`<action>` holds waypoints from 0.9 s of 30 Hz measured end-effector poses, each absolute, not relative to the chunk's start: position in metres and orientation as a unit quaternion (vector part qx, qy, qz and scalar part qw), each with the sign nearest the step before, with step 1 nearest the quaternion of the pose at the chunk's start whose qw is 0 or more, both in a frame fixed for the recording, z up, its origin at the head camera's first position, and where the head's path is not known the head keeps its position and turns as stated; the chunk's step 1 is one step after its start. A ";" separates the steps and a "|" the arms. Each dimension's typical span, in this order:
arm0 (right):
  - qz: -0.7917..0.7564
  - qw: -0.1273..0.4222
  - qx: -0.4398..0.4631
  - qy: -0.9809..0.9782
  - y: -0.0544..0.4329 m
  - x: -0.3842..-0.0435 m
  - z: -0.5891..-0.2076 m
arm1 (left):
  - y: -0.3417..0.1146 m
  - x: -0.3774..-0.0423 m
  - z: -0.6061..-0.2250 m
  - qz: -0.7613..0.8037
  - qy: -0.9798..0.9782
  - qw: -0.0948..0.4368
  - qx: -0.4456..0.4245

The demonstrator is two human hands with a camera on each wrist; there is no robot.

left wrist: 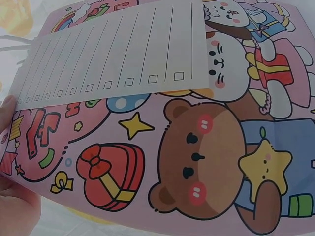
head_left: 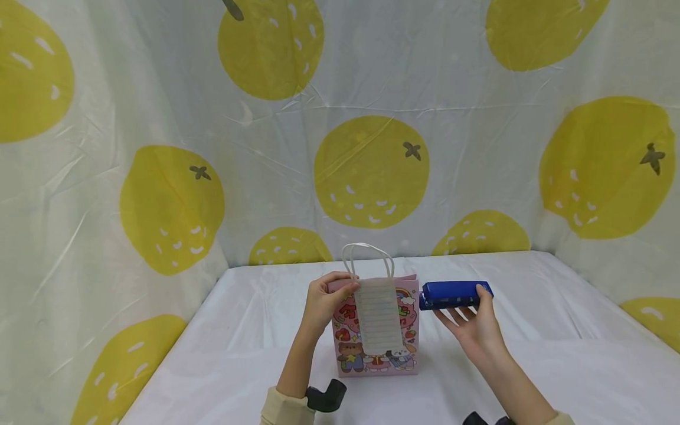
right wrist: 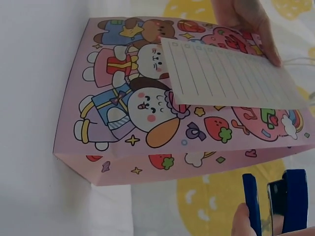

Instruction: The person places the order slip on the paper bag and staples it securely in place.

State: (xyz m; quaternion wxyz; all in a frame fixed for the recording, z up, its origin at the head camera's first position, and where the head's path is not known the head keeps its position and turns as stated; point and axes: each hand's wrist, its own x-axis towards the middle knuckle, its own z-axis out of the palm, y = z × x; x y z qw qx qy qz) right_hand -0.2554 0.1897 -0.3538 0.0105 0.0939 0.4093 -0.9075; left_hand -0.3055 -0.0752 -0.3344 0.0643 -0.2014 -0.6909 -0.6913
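Observation:
A pink paper gift bag (head_left: 347,330) with cartoon animals and white cord handles stands upright on the table. A lined sheet with a column of checkboxes (head_left: 379,319) lies against its front. My left hand (head_left: 323,302) pinches the bag's upper left edge, with the thumb on the sheet's top corner. To the right of the bag, my right hand (head_left: 480,330) grips a blue stapler (head_left: 451,289), its front end pointing at the bag's right edge. In the right wrist view the stapler (right wrist: 295,196) has a gap between its two arms, just off the bag's side.
A white cloth covers the table (head_left: 255,330). Behind and on both sides hangs a white curtain (head_left: 276,159) printed with large yellow fruit. The bag's looped handles (head_left: 366,247) rise above its top edge.

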 end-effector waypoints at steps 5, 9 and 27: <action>-0.909 0.030 0.087 0.406 0.188 -0.258 -0.350 | -0.075 -0.306 -0.335 -0.688 -0.694 0.067 -0.201; -0.906 0.047 0.068 0.416 0.187 -0.258 -0.346 | -0.075 -0.305 -0.335 -0.691 -0.692 0.066 -0.199; -0.915 0.068 0.036 0.395 0.188 -0.261 -0.336 | -0.075 -0.306 -0.335 -0.691 -0.691 0.063 -0.201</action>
